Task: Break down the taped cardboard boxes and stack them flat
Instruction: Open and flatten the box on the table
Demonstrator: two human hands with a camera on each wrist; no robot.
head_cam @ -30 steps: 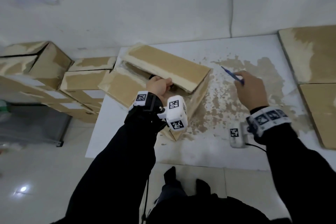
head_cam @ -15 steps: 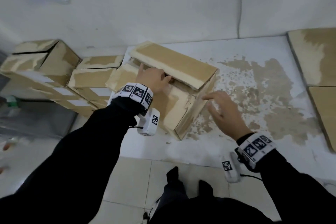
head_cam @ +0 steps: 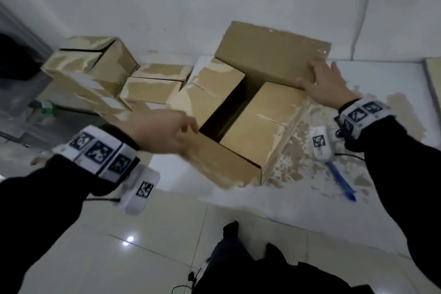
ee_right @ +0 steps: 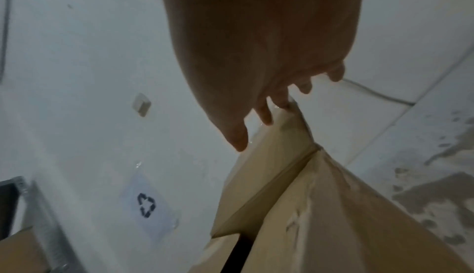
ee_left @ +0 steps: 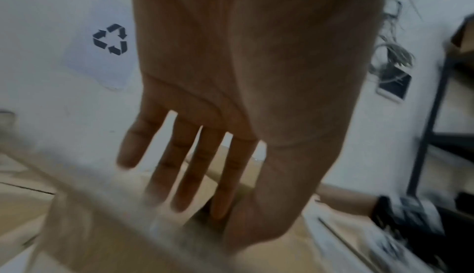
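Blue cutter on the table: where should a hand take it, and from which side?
Judging by its pose, pinch the blue cutter mid-handle from above: it lies flat on the table, long and thin, beside the right hand's forearm, with bare table around it.

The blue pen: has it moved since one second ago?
Yes. The blue pen has left the right hand and now lies on the table, near its front edge.

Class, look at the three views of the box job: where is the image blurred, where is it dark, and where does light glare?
Head view: the left hand is motion-smeared, the floor tile shows a bright glare spot, and edges bend with wide-angle distortion. Left wrist view: the cardboard flap streaks with blur. Right wrist view: the right hand is dark and underexposed against the pale wall.
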